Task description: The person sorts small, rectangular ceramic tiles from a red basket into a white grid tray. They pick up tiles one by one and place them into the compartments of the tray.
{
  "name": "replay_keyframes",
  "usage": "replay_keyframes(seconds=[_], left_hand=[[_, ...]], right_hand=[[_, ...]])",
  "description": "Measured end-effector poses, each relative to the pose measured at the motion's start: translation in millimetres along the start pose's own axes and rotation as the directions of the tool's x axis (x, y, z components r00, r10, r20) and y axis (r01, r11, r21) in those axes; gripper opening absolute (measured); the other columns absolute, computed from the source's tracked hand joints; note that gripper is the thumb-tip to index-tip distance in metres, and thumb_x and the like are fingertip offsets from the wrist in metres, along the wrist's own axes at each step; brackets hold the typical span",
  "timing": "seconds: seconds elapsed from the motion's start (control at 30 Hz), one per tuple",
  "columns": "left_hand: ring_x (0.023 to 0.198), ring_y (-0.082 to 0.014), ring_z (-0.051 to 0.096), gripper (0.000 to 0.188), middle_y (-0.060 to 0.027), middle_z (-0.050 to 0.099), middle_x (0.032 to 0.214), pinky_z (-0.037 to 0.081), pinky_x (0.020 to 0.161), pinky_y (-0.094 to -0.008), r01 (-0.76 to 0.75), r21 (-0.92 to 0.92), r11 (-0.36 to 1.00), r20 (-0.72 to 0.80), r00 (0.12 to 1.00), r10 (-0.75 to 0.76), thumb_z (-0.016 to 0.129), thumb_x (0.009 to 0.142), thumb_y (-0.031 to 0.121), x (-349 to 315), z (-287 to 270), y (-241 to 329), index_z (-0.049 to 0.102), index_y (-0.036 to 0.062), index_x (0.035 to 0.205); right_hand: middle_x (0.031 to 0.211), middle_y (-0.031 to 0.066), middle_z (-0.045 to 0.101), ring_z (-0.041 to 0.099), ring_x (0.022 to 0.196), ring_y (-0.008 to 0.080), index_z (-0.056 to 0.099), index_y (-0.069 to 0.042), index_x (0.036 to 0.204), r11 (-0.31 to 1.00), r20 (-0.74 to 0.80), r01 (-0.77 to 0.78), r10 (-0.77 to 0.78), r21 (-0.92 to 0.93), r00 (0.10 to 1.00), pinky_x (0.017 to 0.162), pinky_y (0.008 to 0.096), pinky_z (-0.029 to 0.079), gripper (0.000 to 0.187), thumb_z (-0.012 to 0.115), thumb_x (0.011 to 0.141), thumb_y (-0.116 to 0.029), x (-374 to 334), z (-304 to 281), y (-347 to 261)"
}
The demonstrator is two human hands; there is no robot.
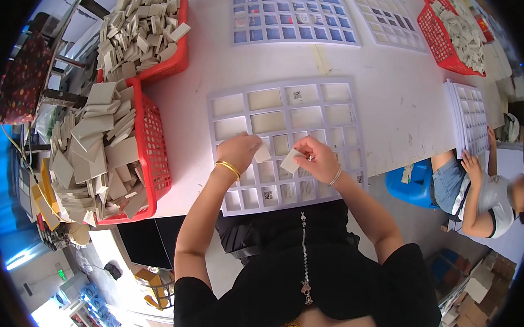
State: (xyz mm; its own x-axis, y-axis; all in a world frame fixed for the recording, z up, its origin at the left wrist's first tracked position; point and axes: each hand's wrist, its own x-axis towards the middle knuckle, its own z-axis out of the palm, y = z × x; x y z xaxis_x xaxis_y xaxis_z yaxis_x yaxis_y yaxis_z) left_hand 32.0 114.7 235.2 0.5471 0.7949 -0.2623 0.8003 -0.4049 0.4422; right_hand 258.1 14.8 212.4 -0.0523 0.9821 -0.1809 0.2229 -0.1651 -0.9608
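In the head view, my left hand (pixel 238 150) grasped a pale tile (pixel 263 153) at its upper edge, while my right hand (pixel 321 162) pinched a second tile (pixel 290 163), tilted. Both tiles were over the middle of the white gridded tray (pixel 246 103), right of the red basket (pixel 154 150).

Bright, even light fills the table (pixel 190 90); glare washes out the near left corner; straight edges bend toward a black rim.

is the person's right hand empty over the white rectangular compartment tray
No, the right hand pinches a flat beige four-sided piece above the white rectangular compartment tray.
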Motion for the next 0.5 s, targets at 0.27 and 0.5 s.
replay_keyframes(seconds=[0.27,0.5], left_hand=[[0.082,-0.025,0.063,0.014,-0.0033,0.062,0.094,0.052,0.066,-0.0382,-0.043,0.131,0.99,-0.029,0.998,0.048,0.058,0.088,0.021,20.5,14.5,1.2,0.066,0.0168,0.098],[0.082,-0.0251,0.064,0.022,-0.0033,0.059,0.101,0.053,0.065,-0.0385,-0.105,0.256,0.961,-0.025,0.993,0.115,0.059,0.086,0.016,-4.5,29.5,-2.8,0.059,0.015,0.108]], right_hand=[[0.086,0.0093,0.066,0.062,0.073,0.0154,0.057,-0.003,0.102,0.999,0.028,0.022,-0.021,-0.037,0.999,0.064,0.0292,0.05,0.024,0.067,0.081,-0.009,-7.0,3.6,9.3],[0.082,0.0098,0.062,0.062,0.072,0.0234,0.059,-0.004,0.098,0.965,0.087,0.135,-0.118,-0.224,0.989,0.066,0.0334,0.049,0.019,0.063,0.081,-0.008,-9.4,13.3,9.5]])
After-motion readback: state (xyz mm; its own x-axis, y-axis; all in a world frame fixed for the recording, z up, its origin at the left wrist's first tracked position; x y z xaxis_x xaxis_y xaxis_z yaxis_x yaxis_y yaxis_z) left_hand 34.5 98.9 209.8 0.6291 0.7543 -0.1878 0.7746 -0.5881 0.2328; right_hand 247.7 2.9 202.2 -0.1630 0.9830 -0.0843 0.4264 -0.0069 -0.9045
